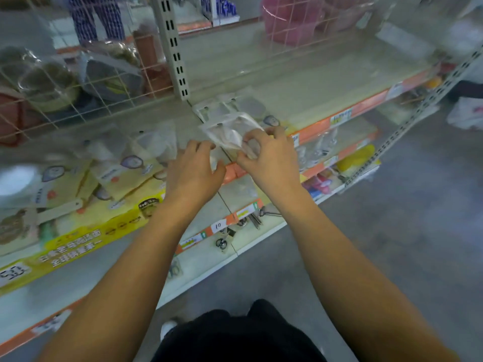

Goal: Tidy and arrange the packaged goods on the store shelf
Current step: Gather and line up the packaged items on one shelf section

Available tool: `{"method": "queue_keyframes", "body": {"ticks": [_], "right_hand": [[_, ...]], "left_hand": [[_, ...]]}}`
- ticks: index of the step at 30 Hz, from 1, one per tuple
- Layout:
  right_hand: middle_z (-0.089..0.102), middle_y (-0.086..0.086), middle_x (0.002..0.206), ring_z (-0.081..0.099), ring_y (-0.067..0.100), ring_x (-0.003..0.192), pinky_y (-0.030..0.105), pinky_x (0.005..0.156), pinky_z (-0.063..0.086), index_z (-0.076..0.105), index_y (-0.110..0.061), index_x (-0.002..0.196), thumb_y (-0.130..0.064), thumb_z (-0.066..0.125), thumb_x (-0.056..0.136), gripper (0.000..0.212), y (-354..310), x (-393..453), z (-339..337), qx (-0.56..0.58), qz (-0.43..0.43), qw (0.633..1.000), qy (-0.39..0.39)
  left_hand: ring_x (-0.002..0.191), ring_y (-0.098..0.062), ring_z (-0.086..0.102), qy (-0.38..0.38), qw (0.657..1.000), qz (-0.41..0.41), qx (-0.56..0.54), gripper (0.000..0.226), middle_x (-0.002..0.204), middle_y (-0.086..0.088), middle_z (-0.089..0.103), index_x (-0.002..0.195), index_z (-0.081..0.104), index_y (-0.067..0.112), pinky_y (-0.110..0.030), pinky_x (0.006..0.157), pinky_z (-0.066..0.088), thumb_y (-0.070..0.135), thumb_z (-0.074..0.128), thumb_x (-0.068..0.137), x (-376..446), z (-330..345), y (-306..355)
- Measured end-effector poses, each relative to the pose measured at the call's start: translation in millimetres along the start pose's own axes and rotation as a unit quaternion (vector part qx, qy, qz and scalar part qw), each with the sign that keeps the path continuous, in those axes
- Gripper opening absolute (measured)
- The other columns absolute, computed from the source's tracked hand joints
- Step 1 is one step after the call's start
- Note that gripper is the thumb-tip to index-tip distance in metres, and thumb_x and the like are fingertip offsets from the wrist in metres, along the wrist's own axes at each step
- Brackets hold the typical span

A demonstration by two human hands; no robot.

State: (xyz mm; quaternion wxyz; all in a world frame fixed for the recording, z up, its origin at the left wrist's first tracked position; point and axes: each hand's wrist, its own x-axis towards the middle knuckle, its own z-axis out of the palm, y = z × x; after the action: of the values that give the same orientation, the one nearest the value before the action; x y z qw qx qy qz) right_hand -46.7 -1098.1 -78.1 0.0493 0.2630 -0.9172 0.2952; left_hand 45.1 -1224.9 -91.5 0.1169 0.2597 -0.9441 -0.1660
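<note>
Clear plastic is what you have in your grip: a small, crinkled see-through packet with a white header strip (pixel 230 131), held just above the front edge of the pale shelf (pixel 300 82). Your right hand (pixel 269 158) has its fingers and thumb curled round the packet's near end, pinching it firmly. Your left hand (pixel 193 171) lies just beside it, fingers loosely spread and reaching toward the packet's left corner; whether the fingertips actually touch the film is hard to tell through the blur.

The packet's long axis runs away from you, up and to the left, with the header end pointing at the row of flat clear packets (pixel 230 105) lying farther back on the shelf. That row sits directly beyond your right hand, so the right is the nearer hand for setting the packet down, and a short push forward along that same axis looks like all it needs. Left of you, the yellow-labelled packets (pixel 117 176) lie well apart from this move.
</note>
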Motion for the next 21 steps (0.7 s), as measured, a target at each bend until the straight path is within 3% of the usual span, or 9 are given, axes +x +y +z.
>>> {"method": "queue_keyframes", "body": {"ticks": [5, 12, 21], "right_hand": [[0.052, 0.010, 0.120, 0.050, 0.036, 0.109, 0.043, 0.087, 0.048, 0.066, -0.030, 0.111, -0.049, 0.067, 0.076, 0.040, 18.6, 18.0, -3.9, 0.011, -0.010, 1.000, -0.015], [0.050, 0.007, 0.119, 0.046, 0.032, 0.112, 0.039, 0.093, 0.044, 0.065, -0.031, 0.111, -0.043, 0.067, 0.078, 0.035, 13.2, 52.4, 10.4, 0.015, 0.015, 1.000, -0.020], [0.055, 0.011, 0.112, 0.054, 0.037, 0.101, 0.040, 0.085, 0.045, 0.069, -0.029, 0.102, -0.040, 0.066, 0.076, 0.028, -12.7, 95.6, 45.6, -0.021, 0.009, 1.000, 0.015]], "left_hand": [[0.116, -0.032, 0.052, -0.009, 1.000, -0.028, 0.007, 0.042, 0.131, -0.007, 0.049, 0.129, 0.051, 0.019, -0.048, 0.095, 0.044, 0.038, 0.052, 0.091, 7.8, 6.3, 7.5], [0.114, -0.033, 0.051, 0.006, 0.999, -0.024, 0.021, 0.043, 0.131, -0.008, 0.049, 0.130, 0.051, 0.018, -0.044, 0.093, 0.040, 0.037, 0.052, 0.091, 37.6, 5.2, -5.0], [0.120, -0.029, 0.047, -0.030, 0.997, -0.064, 0.015, 0.043, 0.133, -0.003, 0.045, 0.132, 0.046, 0.025, -0.040, 0.095, 0.036, 0.042, 0.048, 0.093, 77.5, 2.1, -33.9]]}}
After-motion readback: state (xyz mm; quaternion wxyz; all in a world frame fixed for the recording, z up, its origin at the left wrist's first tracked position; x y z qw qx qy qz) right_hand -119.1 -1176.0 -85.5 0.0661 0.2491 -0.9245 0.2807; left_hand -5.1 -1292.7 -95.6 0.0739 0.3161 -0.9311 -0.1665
